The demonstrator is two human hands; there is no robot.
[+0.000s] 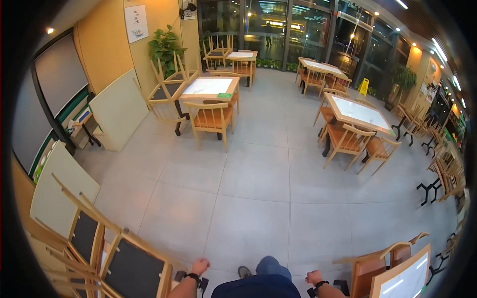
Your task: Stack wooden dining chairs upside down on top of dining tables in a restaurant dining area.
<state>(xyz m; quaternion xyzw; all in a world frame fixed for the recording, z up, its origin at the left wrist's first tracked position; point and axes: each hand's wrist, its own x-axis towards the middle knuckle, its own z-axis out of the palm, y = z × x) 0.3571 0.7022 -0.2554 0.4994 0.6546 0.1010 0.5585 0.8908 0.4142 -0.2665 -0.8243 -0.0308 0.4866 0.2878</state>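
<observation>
My left hand (200, 266) hangs low by my side, fingers loosely curled, with nothing visible in it. Beside it on the left are upturned wooden chairs (133, 263) with dark seat undersides, stacked on a table. My right hand (314, 277) is also curled and holds nothing that I can see. To its right stand a wooden-framed white table (403, 278) and chairs with brown seats (366, 272). Each wrist wears a dark band. One shoe (244, 271) and a bent knee (272, 266) show between my hands.
Grey tiled floor (253, 174) stretches ahead. Tables with chairs stand ahead left (211, 87) and ahead right (361, 112). Pale partitions (119, 109) line the left side. A yellow floor sign (364, 87) stands near the far windows. More chairs (447, 171) are along the right.
</observation>
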